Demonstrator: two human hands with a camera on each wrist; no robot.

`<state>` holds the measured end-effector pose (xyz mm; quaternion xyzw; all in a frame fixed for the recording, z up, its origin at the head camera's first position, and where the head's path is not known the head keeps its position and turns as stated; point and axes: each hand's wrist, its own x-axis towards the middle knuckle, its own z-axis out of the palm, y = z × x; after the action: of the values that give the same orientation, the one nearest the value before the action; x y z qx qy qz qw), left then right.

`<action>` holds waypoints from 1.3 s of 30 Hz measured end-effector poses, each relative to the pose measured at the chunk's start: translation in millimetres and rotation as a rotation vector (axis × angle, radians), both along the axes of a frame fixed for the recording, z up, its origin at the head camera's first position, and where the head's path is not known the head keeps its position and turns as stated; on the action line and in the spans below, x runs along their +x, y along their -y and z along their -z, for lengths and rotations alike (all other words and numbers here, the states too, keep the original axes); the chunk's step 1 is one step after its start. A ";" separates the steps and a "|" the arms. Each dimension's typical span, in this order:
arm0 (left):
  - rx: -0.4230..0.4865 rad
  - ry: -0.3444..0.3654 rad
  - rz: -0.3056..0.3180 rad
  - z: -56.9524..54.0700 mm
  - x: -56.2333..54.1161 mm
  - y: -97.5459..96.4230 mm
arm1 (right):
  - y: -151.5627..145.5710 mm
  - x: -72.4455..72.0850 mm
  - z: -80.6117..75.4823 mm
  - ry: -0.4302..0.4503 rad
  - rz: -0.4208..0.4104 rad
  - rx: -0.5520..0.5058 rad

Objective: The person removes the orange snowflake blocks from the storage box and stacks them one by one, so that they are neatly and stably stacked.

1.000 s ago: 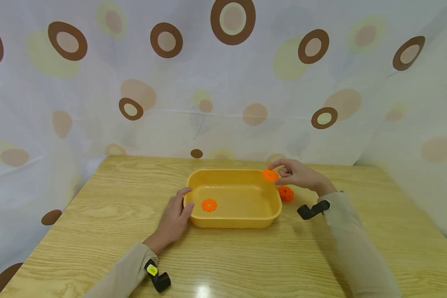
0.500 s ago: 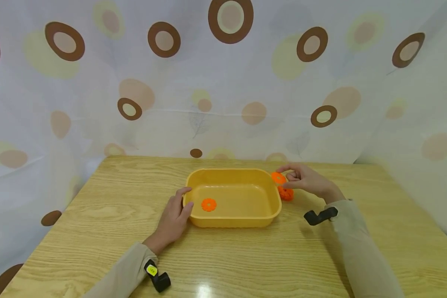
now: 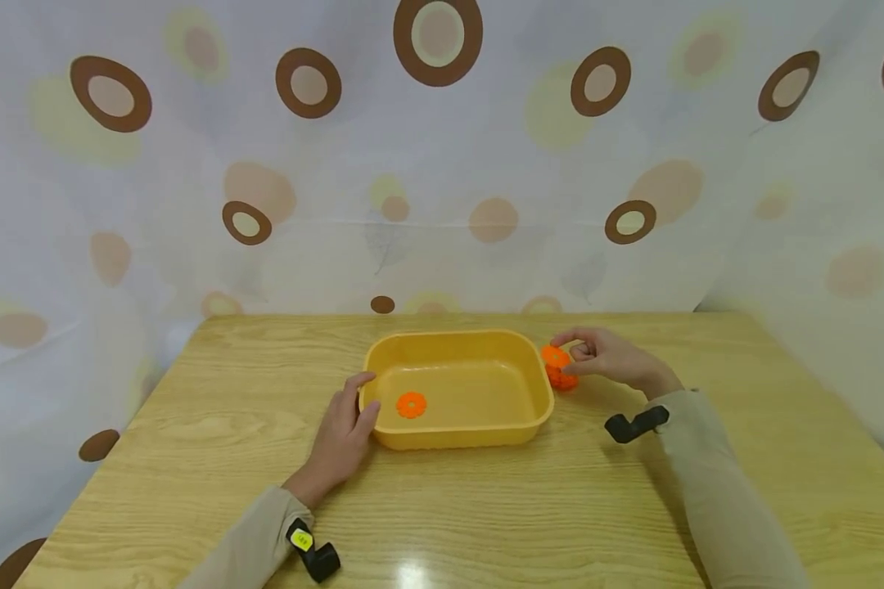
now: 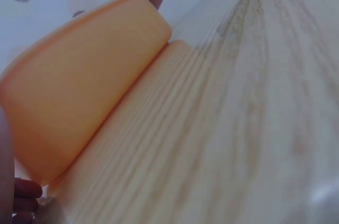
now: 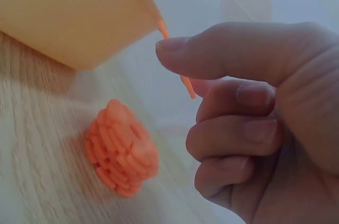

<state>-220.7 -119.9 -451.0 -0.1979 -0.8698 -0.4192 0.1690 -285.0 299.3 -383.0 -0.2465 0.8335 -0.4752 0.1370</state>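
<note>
A yellow plastic tub [image 3: 460,438] stands on the table, its left end held by my left hand [image 3: 339,438], with finger and thumb at the rim. Inside it, toward the near left, lies a flat orange flower-shaped disc [image 3: 411,405]. Just past the tub's right end, my right hand [image 3: 607,360] pinches a second orange flower-shaped disc [image 3: 555,357] between thumb and index finger. The right wrist view shows that disc [image 5: 188,87] edge-on, its other fingers curled in below. Under it on the table sits a stack of orange discs [image 5: 122,150], apart from the held one.
The wooden table [image 3: 449,515] runs back to a patterned curtain [image 3: 442,254], which also hangs along both sides. Each sleeve carries a black wrist camera, one on the left [image 3: 318,556] and one on the right [image 3: 636,425].
My right hand has moved right with the disc, from over the tub's right rim to above the stack. The left hand keeps its hold. The view has shifted slightly.
</note>
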 end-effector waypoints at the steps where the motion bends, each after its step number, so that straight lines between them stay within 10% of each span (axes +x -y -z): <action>1: 0.002 0.002 -0.002 0.4 0.6 0.5 | 0.0 -0.2 1.5 0.003 -0.001 0.003; 39: 0.010 0.014 0.010 -1.1 1.0 0.5 | -12.3 -9.3 23.4 0.081 0.045 0.091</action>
<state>-219.7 -120.4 -449.9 -0.1987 -0.8678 -0.4257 0.1619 -294.2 311.6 -406.4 -0.2018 0.8533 -0.4493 0.1711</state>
